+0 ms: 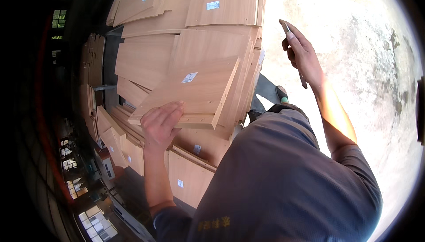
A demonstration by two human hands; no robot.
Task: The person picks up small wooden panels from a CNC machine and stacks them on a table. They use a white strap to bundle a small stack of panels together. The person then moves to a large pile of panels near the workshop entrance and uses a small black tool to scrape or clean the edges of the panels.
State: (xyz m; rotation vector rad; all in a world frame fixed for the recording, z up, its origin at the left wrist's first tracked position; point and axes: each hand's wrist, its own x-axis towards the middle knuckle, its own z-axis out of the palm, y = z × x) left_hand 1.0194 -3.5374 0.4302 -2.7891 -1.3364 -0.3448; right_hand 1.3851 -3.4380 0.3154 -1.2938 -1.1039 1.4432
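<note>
My left hand [161, 122] grips the near edge of a light wood panel [206, 84], fingers over its top face. The panel has a white label and small drilled holes, and lies tilted over other panels in the stack. My right hand [303, 56] is held out to the right, away from the stack, closed around a thin, flat brown strip [303, 80]. One end of the strip shows past the fingers and the other below the palm; the middle is hidden, and its kind is unclear.
More labelled panels [221, 9] are piled in uneven layers ahead. Others [188, 173] stand close to my body on the left. Sunlit concrete floor [367, 87] spreads to the right. A foot in a dark sandal [281, 93] shows beside the stack. Windows [97, 224] line the dark interior at left.
</note>
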